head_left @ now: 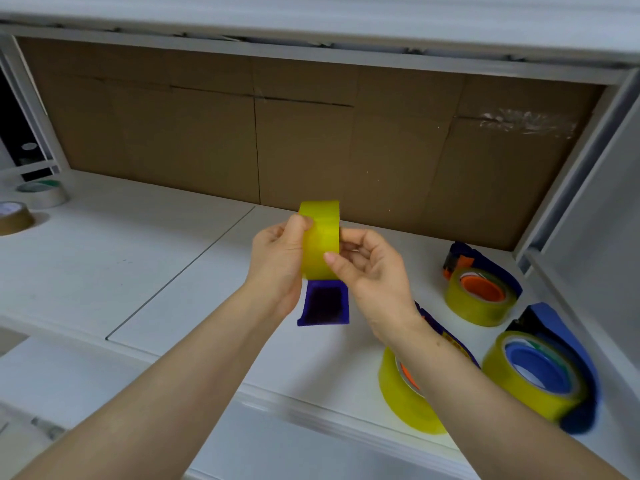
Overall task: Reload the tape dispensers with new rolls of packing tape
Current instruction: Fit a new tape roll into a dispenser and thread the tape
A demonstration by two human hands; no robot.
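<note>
I hold a yellow tape roll seated in a blue dispenser edge-on above the white table. My left hand grips its left side, thumb on the roll's upper edge. My right hand grips its right side, thumb pressed on the tape's face. To the right, three loaded blue dispensers lie on the table: one at the back, one at the front right, one partly hidden under my right forearm.
A cardboard sheet lines the back of the workstation under a white overhead shelf. At the far left lie a brown tape roll and a pale roll. A white upright post bounds the right side.
</note>
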